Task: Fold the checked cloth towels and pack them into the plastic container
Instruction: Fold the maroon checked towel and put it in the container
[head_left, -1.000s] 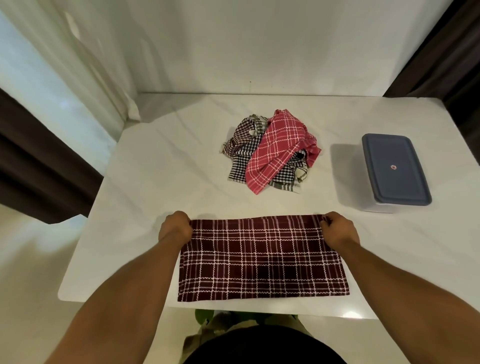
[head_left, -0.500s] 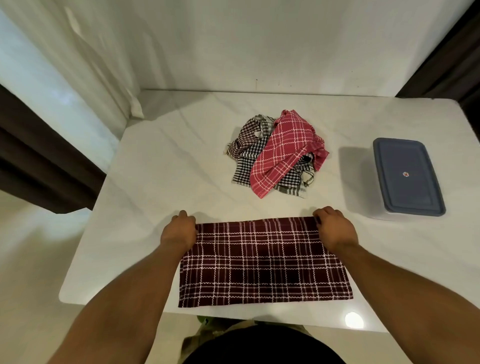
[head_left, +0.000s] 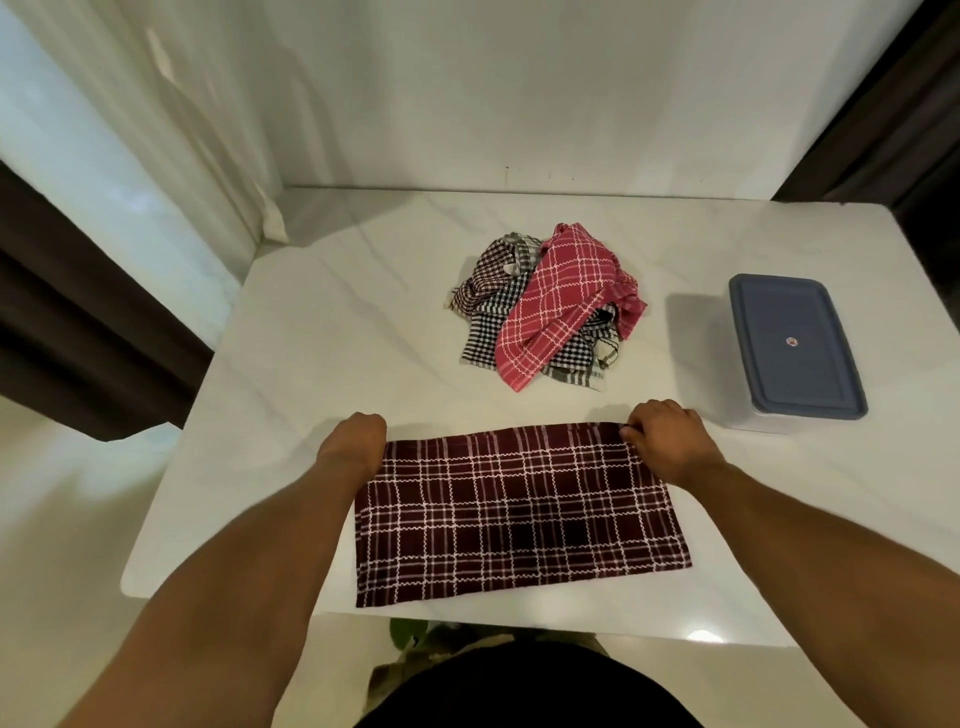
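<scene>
Towel heap (head_left: 545, 312), perhaps three; lidded container (head_left: 795, 343) beside.

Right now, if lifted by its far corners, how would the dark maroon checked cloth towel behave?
Probably floppy: the dark maroon checked cloth towel lies flat on the white marble table, so it would likely hang limp from the left hand and right hand at its far corners. Thin, so likely light; it may slide on the glossy top.

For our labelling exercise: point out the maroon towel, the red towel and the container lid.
maroon towel (head_left: 519, 514): head view, middle of the flat cloth.
red towel (head_left: 558, 306): head view, its upper face on the pile.
lid (head_left: 779, 317): head view, flat blue top, above the sticker.
</scene>
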